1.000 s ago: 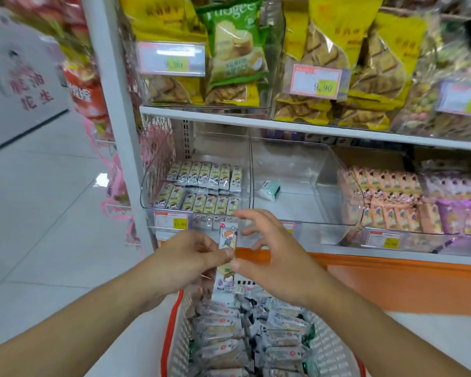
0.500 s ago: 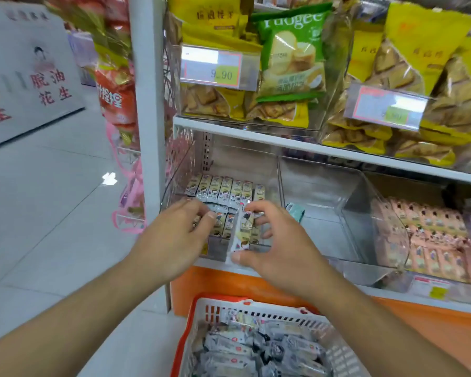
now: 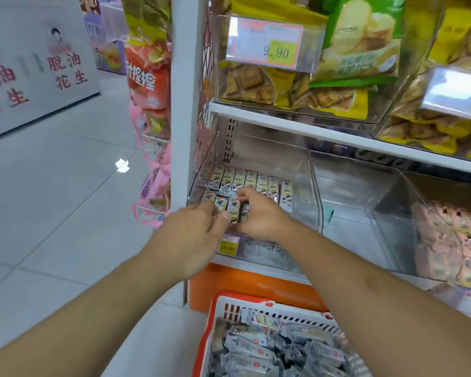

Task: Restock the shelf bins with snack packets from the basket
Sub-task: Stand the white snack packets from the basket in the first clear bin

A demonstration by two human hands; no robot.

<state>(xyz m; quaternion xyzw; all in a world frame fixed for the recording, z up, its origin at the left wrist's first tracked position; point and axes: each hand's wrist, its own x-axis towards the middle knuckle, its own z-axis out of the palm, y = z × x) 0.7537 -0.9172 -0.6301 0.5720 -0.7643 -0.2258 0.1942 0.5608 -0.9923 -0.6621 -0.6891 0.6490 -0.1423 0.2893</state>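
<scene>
Both hands set a packet (image 3: 235,210) into the clear bin (image 3: 307,191).

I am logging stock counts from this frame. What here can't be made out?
- Front-row snack packets, head view: partly hidden by the left hand and right hand.
- Basket: cut off by the bottom edge.
- Lower price label: half covered by the left hand, figures blurred.
</scene>
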